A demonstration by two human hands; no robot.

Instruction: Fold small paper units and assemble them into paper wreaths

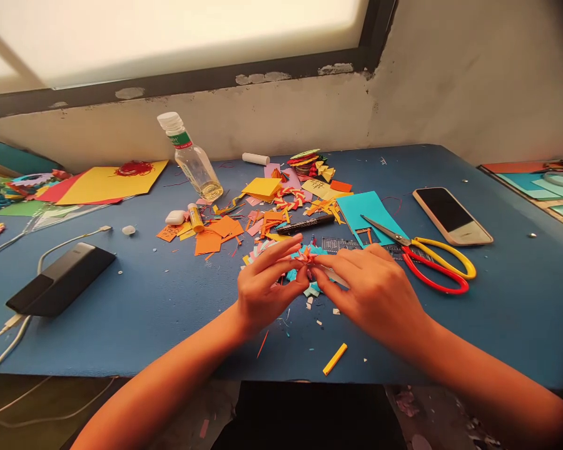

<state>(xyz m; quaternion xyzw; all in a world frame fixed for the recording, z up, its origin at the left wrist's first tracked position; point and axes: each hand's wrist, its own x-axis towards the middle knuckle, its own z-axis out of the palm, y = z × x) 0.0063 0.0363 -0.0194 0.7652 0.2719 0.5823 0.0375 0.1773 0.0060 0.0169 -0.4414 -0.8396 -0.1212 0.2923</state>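
Between the fingertips of both hands is a small folded paper piece point(306, 255), pink and orange with pointed tips. My left hand point(267, 284) pinches it from the left, thumb beneath and the upper fingers stretched out. From the right, my right hand point(368, 281) grips it with thumb and forefinger; its lower part is hidden by the fingers. Blue and white paper scraps point(313, 289) lie on the table just under the hands. Beyond the fingers rests a black marker point(306, 225). Scissors point(415, 247) with one red and one yellow handle lie beside my right hand.
The blue table point(169, 331) also holds a phone point(453, 215), a bottle point(192, 162), a glue stick point(196, 217), orange paper squares point(211, 240), a blue sheet point(370, 212) and a yellow strip point(334, 359). A black power bank point(60, 279) with cables sits at the left.
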